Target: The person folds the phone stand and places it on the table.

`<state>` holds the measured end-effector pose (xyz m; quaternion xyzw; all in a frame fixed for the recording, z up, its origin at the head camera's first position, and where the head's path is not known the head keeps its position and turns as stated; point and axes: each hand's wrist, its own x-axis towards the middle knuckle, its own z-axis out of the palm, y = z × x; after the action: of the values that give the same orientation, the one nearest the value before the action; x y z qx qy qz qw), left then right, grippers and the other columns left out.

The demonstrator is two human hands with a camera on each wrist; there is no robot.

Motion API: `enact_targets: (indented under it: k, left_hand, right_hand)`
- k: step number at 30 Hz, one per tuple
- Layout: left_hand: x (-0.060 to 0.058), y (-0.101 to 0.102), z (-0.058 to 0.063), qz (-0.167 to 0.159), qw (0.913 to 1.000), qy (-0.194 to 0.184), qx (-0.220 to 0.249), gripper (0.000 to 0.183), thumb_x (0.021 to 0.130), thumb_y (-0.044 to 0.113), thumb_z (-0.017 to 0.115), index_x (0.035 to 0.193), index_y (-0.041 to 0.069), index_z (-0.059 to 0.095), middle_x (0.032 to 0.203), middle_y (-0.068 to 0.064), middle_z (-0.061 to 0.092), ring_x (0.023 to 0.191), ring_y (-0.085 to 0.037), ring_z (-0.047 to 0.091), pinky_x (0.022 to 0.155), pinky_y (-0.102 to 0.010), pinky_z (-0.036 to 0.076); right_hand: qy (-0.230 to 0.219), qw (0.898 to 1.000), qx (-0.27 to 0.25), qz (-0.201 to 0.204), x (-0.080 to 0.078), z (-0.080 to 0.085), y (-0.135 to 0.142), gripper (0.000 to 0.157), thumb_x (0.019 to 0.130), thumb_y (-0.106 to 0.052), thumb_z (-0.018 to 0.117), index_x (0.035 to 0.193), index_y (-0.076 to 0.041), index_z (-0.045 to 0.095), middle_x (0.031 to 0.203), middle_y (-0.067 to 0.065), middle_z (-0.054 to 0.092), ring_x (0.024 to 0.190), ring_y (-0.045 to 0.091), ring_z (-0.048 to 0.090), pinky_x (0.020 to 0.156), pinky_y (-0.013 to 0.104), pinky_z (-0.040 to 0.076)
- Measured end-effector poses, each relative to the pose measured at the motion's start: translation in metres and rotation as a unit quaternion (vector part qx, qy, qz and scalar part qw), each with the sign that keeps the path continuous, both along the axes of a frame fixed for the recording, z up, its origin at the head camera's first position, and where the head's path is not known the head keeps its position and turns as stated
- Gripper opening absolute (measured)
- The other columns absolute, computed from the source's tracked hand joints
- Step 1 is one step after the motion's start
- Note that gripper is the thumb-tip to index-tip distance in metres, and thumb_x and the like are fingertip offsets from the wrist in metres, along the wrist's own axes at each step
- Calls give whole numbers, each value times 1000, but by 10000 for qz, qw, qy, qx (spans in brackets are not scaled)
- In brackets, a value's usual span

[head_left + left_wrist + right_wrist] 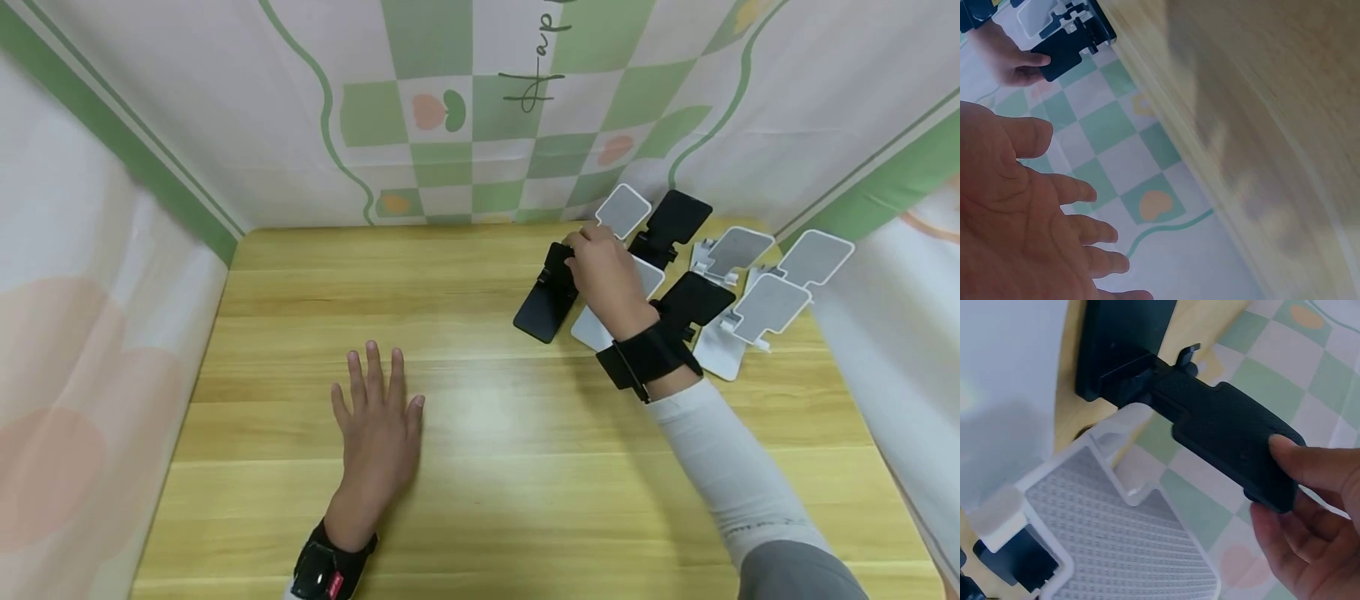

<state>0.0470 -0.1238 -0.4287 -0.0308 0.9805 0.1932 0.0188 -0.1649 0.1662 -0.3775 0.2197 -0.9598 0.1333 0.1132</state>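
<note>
Right hand (609, 275) pinched a black folding phone stand (546, 310) at the cluster's left edge

I counted three black stands in all, the pinched one and two other black stands (679, 217), along with at least four white stands (772, 310). A pale-edged plate (651, 279) showed just beside the right hand; I could not tell whether it made a fifth white one. All of them were grouped on the far right part of the single wooden table (480, 517), close to the checked curtain (472, 108).

The pinched stand was the leftmost. Its long axis ran slantwise, with the base plate pointing toward the person and a little left, and the hinged pad pointing away, rightward, toward the curtain. It was unfolded, pad angled out from base. The right hand's thumb lay on one face of that pad with fingers curled against the other. Right beside it sat a white base plate (590, 329), partly covered by the hand.

The left hand (377, 446) was empty, well apart from the stands, its fingers spread and pointing toward the curtain. Two black wristbands (651, 362) showed, one on each arm
</note>
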Motion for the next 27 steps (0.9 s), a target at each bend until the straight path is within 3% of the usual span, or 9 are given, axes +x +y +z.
enact_targets:
  k: [7, 14, 18, 20, 22, 25, 27]
  left_hand:
    - [0, 1, 0, -16, 10000, 20, 1, 67, 109, 35, 46, 164, 10, 16, 172, -18, -5, 158, -41, -12, 120, -75, 1]
    - [-2, 3, 0, -50, 9999, 104, 62, 67, 109, 34, 47, 164, 9, 17, 172, -18, -4, 159, -41, -10, 121, -74, 3]
    - [-5, 7, 4, -140, 9967, 224, 761, 65, 111, 30, 43, 164, 5, 15, 172, -18, 1, 160, -38, -2, 125, -67, 9]
    - [-8, 10, 8, -201, 9893, 210, 1433, 63, 112, 30, 40, 163, 4, 15, 172, -17, 7, 160, -34, 7, 127, -61, 15]
    - [-12, 14, 14, -199, 9759, 161, 2167, 60, 113, 29, 38, 163, 4, 18, 171, -16, 19, 158, -31, 19, 126, -56, 23]
    - [-19, 20, 23, -93, 9488, 18, 3156, 56, 113, 33, 38, 161, 6, 28, 164, -14, 37, 151, -26, 38, 122, -48, 35]
    - [-24, 26, 25, 14, 9261, -80, 3773, 55, 112, 34, 42, 158, 5, 36, 157, -14, 48, 142, -28, 51, 116, -46, 43]
  right_hand:
    - [164, 9995, -28, -285, -1, -1, -3, 17, 97, 0, 67, 111, 4, 74, 99, 22, 66, 88, 40, 62, 70, 47, 56]
    - [218, 9994, -207, -175, -2, 2, -4, 17, 99, 5, 61, 108, 7, 75, 100, 24, 69, 89, 40, 65, 75, 47, 58]
    - [316, 9973, -654, 37, 3, 13, -3, 14, 96, 6, 65, 105, 6, 76, 97, 23, 70, 87, 38, 66, 74, 47, 57]
    - [322, 9948, -952, 155, 6, 22, -4, 13, 95, 5, 68, 104, 5, 77, 96, 22, 71, 84, 37, 67, 73, 46, 56]
    - [290, 9920, -1196, 290, 11, 33, -5, 12, 94, 3, 70, 103, 4, 78, 95, 21, 72, 82, 34, 67, 72, 44, 56]
    - [225, 9889, -1387, 479, 21, 49, -8, 11, 93, -1, 73, 101, 1, 79, 95, 17, 74, 77, 29, 68, 68, 37, 52]
    - [171, 9871, -1468, 616, 30, 59, -11, 10, 92, -3, 74, 101, -1, 80, 94, 14, 75, 76, 25, 68, 66, 33, 50]
